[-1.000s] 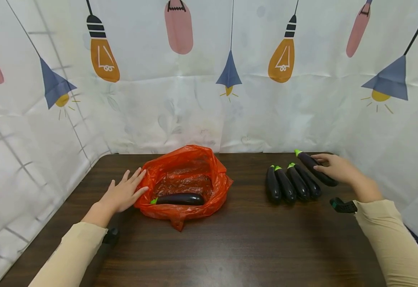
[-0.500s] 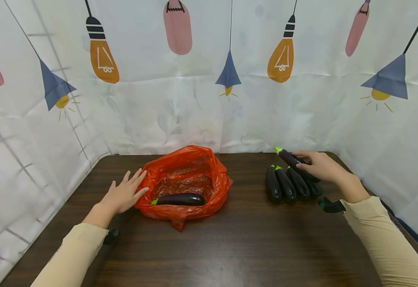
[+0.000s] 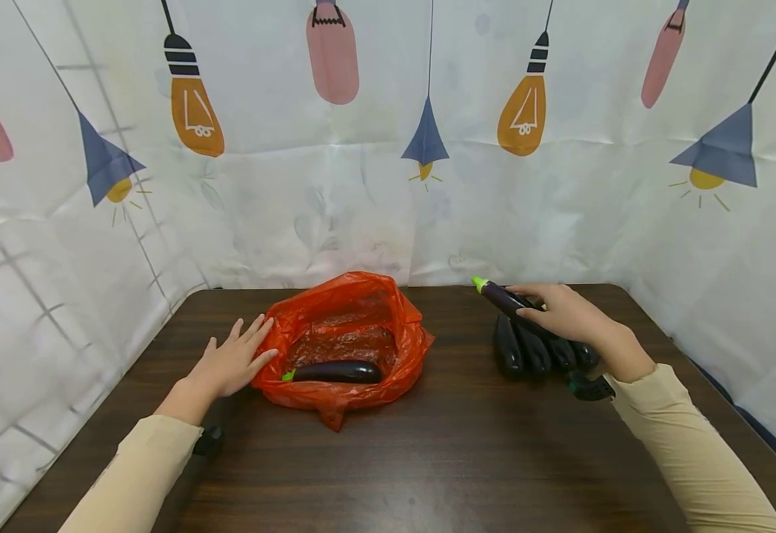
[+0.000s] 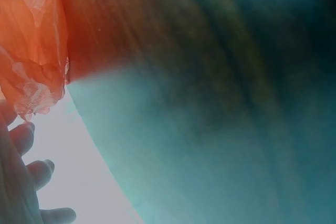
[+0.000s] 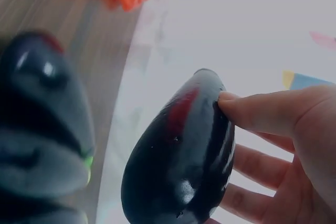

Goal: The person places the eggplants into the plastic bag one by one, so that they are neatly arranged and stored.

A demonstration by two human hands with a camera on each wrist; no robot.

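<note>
My right hand [image 3: 571, 314] grips a dark eggplant [image 3: 500, 298] with a bright green stem end, held above the row on the table; in the right wrist view the thumb and fingers pinch this eggplant [image 5: 181, 150] from the side. Several other eggplants [image 3: 509, 352] lie side by side below it, partly hidden by the hand. On the left, an orange-red plastic bag [image 3: 408, 374] stands with its mouth wide, one eggplant [image 3: 338, 371] lying inside. My left hand [image 3: 224, 363] touches the bag's left side with spread, straight fingers; the left wrist view shows fingertips beside the bag [image 4: 31, 45].
A dark brown wooden table [image 3: 388, 466] carries everything. Behind it and at both sides hangs a white cloth [image 3: 281, 207] printed with lamps and bulbs. Dark wrist-worn devices sit near both sleeves.
The right hand has carried its eggplant leftward, from the right of the row to above it. The left hand and the bag have stayed in place.
</note>
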